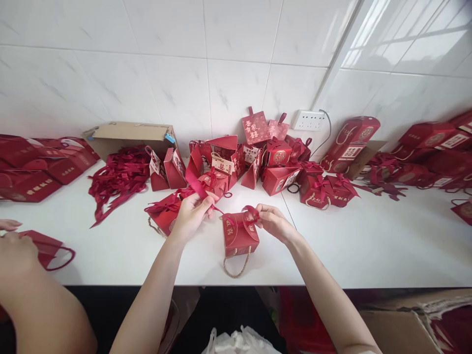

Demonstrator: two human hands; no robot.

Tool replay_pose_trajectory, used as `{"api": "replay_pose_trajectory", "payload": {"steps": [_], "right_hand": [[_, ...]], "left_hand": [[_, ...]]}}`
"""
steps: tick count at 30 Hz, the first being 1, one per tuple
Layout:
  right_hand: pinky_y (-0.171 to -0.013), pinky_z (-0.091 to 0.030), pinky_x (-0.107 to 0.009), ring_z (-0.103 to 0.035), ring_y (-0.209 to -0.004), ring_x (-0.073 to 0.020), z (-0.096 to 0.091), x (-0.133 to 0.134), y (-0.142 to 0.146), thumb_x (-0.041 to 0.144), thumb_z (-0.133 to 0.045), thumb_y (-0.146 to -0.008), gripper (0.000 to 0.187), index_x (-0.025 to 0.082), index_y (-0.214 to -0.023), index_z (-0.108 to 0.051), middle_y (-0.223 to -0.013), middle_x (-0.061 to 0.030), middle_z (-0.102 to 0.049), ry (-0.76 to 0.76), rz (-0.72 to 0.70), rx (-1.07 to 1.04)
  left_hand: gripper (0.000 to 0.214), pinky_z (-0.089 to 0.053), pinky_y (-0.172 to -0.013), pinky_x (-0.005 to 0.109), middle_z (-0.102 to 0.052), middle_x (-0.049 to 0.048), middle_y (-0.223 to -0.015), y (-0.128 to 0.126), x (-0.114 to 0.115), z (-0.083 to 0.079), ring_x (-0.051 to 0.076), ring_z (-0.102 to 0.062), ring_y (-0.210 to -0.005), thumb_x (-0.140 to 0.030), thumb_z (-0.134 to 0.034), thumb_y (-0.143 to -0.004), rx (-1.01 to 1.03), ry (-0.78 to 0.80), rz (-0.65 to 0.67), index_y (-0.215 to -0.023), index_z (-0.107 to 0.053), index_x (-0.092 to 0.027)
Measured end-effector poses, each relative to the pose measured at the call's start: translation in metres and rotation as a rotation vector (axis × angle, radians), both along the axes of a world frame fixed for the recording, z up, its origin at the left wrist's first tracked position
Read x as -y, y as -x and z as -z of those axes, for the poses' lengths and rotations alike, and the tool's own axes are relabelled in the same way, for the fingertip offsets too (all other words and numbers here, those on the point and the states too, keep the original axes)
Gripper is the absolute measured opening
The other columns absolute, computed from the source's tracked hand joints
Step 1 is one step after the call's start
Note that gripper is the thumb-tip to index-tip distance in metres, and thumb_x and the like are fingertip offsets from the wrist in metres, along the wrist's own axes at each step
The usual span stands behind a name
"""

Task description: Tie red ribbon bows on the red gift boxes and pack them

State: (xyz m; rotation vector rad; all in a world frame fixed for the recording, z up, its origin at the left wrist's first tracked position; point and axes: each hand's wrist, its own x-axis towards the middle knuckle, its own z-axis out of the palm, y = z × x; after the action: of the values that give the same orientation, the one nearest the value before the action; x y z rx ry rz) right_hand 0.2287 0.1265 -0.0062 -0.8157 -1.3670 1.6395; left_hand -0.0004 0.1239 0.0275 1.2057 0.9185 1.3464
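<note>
A small red gift box (pixel 240 238) with gold characters and a twisted rope handle rests on the white table in front of me. Dark red ribbon (pixel 196 184) runs across its top. My left hand (pixel 194 212) is closed on one end of that ribbon, to the left of the box and above it. At the box's upper right corner, my right hand (pixel 275 221) pinches the ribbon's other part, where a loop stands up. Just beyond my left hand lies a red box with a bow (pixel 162 211), partly hidden by my wrist.
Several red boxes (pixel 276 179) crowd the table along the tiled wall. At the left, a cardboard box (pixel 132 132) spills a heap of red ribbons (pixel 120 177). Another person's hand (pixel 14 246) touches a red box (pixel 43 246). A socket strip (pixel 309 120) is on the wall.
</note>
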Motion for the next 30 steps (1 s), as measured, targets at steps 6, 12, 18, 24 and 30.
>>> {"api": "replay_pose_trajectory", "payload": {"steps": [6, 12, 18, 24, 30], "right_hand": [[-0.056, -0.036, -0.025, -0.037, -0.047, -0.0083, -0.002, 0.000, -0.005, 0.039, -0.070, -0.068, 0.034, 0.019, -0.093, -0.061, -0.058, 0.0043, -0.056, 0.140, 0.131, -0.183], [-0.061, -0.042, -0.026, -0.057, -0.072, -0.0151, -0.004, -0.013, -0.011, 0.044, -0.075, -0.063, 0.032, 0.020, -0.083, -0.066, -0.083, -0.0046, -0.069, -0.013, 0.517, -0.188], [-0.066, -0.048, -0.031, -0.057, -0.061, -0.0129, -0.019, -0.017, -0.003, 0.042, -0.071, -0.070, 0.023, 0.023, -0.081, -0.064, -0.077, -0.0005, -0.068, -0.185, 0.560, -0.297], [-0.056, -0.048, -0.030, -0.055, -0.048, -0.0101, -0.039, -0.018, 0.015, 0.039, -0.066, -0.078, 0.027, 0.022, -0.099, -0.065, -0.085, -0.0030, -0.070, -0.304, 0.431, -0.167], [-0.066, -0.049, -0.030, -0.060, -0.061, -0.0128, -0.055, -0.016, 0.027, 0.031, -0.072, -0.073, 0.037, 0.022, -0.107, -0.062, -0.079, -0.0002, -0.069, -0.305, 0.364, -0.273]], "left_hand": [[0.038, -0.038, -0.050, 0.020, -0.051, -0.0035, -0.060, 0.000, -0.006, -0.008, 0.007, -0.045, -0.052, -0.043, -0.082, -0.054, 0.174, -0.008, 0.009, -0.066, -0.058, -0.016], [0.041, -0.039, -0.057, 0.024, -0.049, -0.0019, -0.058, 0.000, -0.015, -0.008, 0.010, -0.045, -0.059, -0.052, -0.078, -0.056, 0.194, -0.144, -0.010, -0.057, -0.059, -0.016], [0.040, -0.041, -0.059, 0.027, -0.049, -0.0021, -0.058, -0.015, -0.022, -0.020, 0.011, -0.048, -0.060, -0.051, -0.077, -0.060, 0.296, -0.152, 0.109, -0.056, -0.057, -0.016], [0.038, -0.038, -0.049, 0.024, -0.047, -0.0038, -0.055, -0.030, -0.025, -0.036, 0.008, -0.048, -0.049, -0.045, -0.079, -0.060, 0.302, -0.049, 0.255, -0.060, -0.058, -0.014], [0.035, -0.034, -0.042, 0.019, -0.048, -0.0050, -0.050, -0.043, -0.024, -0.044, 0.006, -0.045, -0.043, -0.039, -0.079, -0.062, 0.321, -0.025, 0.286, -0.065, -0.054, -0.014]]}}
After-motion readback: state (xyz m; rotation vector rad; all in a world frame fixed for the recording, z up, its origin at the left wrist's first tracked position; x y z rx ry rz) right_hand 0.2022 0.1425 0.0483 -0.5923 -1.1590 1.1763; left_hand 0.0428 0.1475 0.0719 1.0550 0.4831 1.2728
